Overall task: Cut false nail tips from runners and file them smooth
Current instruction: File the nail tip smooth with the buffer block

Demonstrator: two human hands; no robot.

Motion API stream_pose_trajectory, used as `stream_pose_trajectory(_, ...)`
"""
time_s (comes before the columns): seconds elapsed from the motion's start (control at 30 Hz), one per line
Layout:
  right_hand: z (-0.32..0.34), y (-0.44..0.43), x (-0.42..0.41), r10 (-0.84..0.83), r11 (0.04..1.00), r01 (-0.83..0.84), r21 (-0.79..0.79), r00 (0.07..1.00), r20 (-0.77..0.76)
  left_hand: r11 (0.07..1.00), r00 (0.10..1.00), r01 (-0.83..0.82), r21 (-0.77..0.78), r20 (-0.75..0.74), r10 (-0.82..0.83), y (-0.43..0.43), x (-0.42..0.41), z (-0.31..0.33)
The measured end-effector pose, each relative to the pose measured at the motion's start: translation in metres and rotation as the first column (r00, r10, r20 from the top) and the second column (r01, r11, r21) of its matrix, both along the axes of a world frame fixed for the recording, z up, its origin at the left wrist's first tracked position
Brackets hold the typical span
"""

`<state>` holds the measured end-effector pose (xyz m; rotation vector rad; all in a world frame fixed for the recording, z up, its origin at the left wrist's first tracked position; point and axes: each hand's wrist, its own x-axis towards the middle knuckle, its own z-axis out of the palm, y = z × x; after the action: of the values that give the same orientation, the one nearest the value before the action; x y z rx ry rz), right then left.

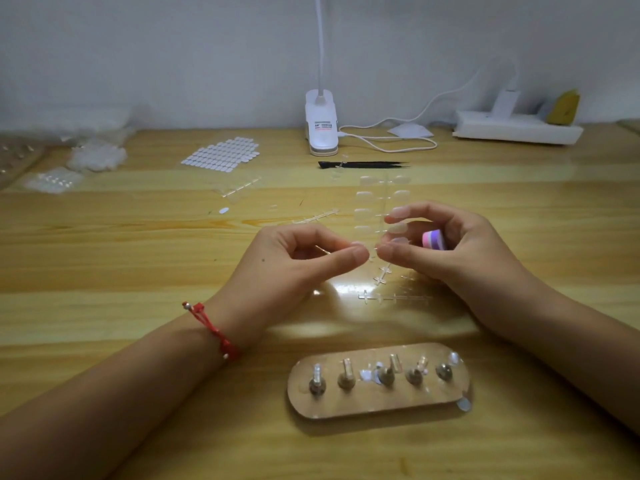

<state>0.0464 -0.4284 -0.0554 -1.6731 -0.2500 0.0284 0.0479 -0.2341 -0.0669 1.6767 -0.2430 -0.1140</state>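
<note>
Take the oval peg stand (346,407) nearest you as the landmark; everything else lies beyond it on the wooden table (138,237).

Just beyond the stand your two hands are raised, their fingertips almost meeting. Your left hand (294,261), on the stand's left side, is curled. Its thumb and forefinger pinch what looks like a small nail tip (356,244), though the piece is too transparent to be sure.

Your right hand (457,258), on the stand's right side, has its lower fingers wrapped round a pink-and-purple file block (433,239). It seems parked there so that thumb and forefinger are free. Those two fingers sit at the near end of a clear runner (382,199) carrying tips in two rows, which stretches away from the stand. Whether they grip it I cannot tell.

Bare runners (381,277), stripped of tips, lie between your hands and the stand. Farther beyond, a black tool (363,164) lies crosswise.

Judging by this, a tip is just being separated, and filing comes next.
</note>
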Motion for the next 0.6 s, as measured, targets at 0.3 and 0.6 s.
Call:
stream_pose_trajectory(0.3,0.0032,-0.003,0.0014,0.124,0.989,-0.108,0.106,0.98,-0.159,0.994,0.995,0.094,0.052,0.013,-0.095,0.0055,0.0007,0.0025)
stream_pose_trajectory(0.6,0.0035,-0.0026,0.0018,0.21,0.977,-0.201,0.064,0.957,-0.2,0.991,0.992,0.113,0.069,0.054,-0.117,0.0031,-0.0016,0.0027)
